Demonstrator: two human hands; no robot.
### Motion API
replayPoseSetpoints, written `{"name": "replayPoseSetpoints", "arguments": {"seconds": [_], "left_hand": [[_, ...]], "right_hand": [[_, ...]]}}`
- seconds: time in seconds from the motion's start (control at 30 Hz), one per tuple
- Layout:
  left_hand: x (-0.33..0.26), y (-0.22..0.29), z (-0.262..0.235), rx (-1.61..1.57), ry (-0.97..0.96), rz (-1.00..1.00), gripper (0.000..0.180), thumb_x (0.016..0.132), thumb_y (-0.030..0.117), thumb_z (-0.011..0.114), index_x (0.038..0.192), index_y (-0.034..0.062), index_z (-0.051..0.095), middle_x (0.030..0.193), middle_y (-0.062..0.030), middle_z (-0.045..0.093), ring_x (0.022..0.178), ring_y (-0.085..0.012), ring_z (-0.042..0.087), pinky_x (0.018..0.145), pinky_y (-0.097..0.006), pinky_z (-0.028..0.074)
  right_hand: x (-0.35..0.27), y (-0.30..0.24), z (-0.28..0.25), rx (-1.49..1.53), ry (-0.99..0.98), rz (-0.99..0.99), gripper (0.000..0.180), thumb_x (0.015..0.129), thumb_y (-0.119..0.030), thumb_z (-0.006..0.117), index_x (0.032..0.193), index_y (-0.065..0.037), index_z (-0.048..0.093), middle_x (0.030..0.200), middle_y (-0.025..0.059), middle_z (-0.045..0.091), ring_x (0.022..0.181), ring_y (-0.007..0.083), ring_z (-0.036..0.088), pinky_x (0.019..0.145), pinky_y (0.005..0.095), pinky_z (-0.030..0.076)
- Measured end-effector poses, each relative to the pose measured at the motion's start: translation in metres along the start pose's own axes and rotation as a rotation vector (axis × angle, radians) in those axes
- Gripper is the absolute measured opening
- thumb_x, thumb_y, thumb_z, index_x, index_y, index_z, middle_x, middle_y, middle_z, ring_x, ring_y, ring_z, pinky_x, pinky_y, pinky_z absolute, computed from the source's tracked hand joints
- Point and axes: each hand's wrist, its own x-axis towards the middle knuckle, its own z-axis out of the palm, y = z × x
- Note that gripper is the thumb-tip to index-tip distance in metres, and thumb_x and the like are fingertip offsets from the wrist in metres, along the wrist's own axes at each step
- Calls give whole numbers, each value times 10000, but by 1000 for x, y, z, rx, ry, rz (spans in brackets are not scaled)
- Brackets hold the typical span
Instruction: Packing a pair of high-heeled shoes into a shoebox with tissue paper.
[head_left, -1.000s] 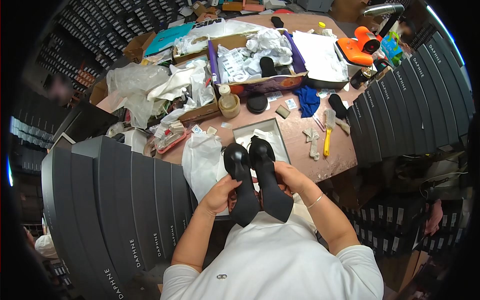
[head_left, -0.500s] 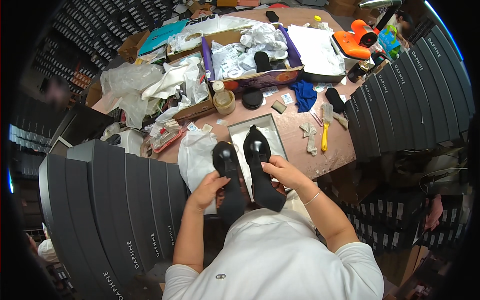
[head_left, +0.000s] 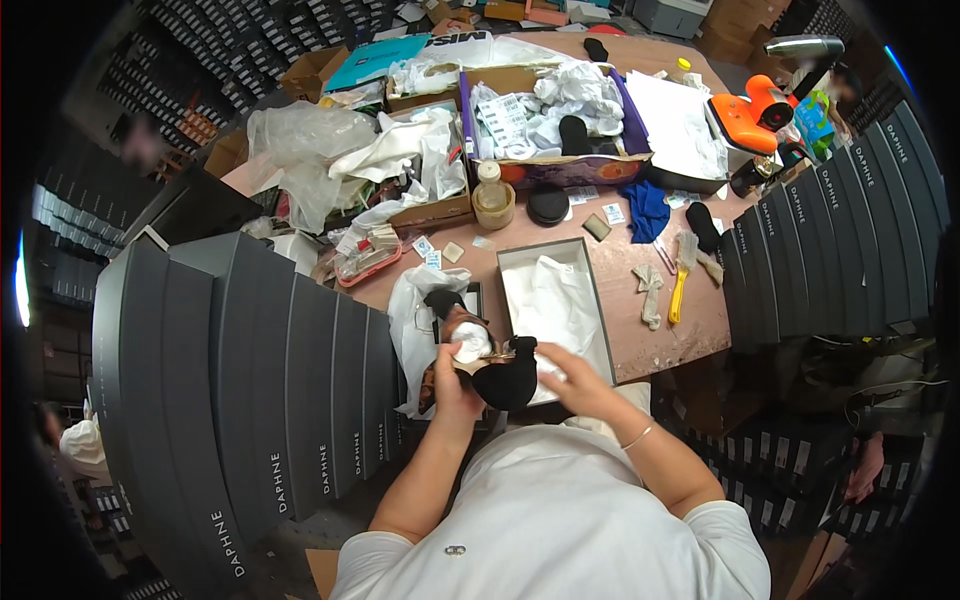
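Note:
My left hand [head_left: 456, 388] grips a black shoe [head_left: 505, 384] with a leopard-print lining and white stuffing inside. A black end and more leopard print show around that hand; whether a second shoe is held with it I cannot tell. Just right of the shoe, my right hand [head_left: 582, 384] has its fingers apart, with something white behind or between them. Beneath and beyond the hands lies an open grey shoebox part [head_left: 592, 300] lined with white tissue paper [head_left: 553, 296]. Left of it, white wrapping [head_left: 408, 322] spreads beside another dark box edge.
Stacks of dark shoeboxes rise at left [head_left: 255, 350] and right [head_left: 815, 235]. A purple carton [head_left: 640, 130] of crumpled paper stands behind, near a glue jar [head_left: 492, 200] and a round black tin [head_left: 547, 205]. At right lie a yellow-handled brush [head_left: 678, 295] and a blue cloth [head_left: 648, 212].
The shoes, held soles up one per hand before, are turned so lining and stuffing show in my left hand. My right hand has let go of its shoe. The view has shifted.

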Motion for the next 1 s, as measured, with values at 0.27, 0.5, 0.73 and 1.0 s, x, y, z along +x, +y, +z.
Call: {"name": "replayPoseSetpoints", "arguments": {"seconds": [0.27, 0.5, 0.73, 1.0], "left_hand": [[-17, -19, 40, 395, 110, 479, 546, 758, 65, 550, 1294, 57, 446, 1106, -65, 537, 981, -186, 534, 889, -310, 433], [37, -18, 64, 1461, -498, 497, 576, 862, 190, 637, 1371, 38, 416, 1244, -170, 528, 1142, -241, 520, 974, -333, 396], [196, -63, 75, 2330, -446, 332, 331, 847, 111, 529, 1162, 21, 572, 932, -215, 665, 814, -381, 643, 740, -474, 495], [135, -9, 137, 1573, -539, 557, 187, 858, 149, 600, 887, -35, 610, 757, -117, 592, 742, -208, 608, 686, -284, 462]], "right_hand": [[-4, -15, -26, -229, -366, -99, 1006, 761, -447, 736, 1456, 30, 189, 1373, 296, 400, 1257, 350, 449, 1024, 321, 375], [-44, 55, -33, 71, -150, 48, 1017, 742, -347, 763, 1468, 25, 155, 1398, 264, 401, 1251, 300, 456, 1049, 338, 338], [-103, 55, -121, 389, 132, 247, 961, 687, -206, 785, 1444, 39, 245, 1252, 129, 512, 1126, 172, 504, 968, 285, 397], [-116, 85, -110, 1485, 189, -228, 788, 693, -408, 733, 1190, 122, 428, 1048, 219, 544, 839, 306, 618, 617, 385, 570]]}}
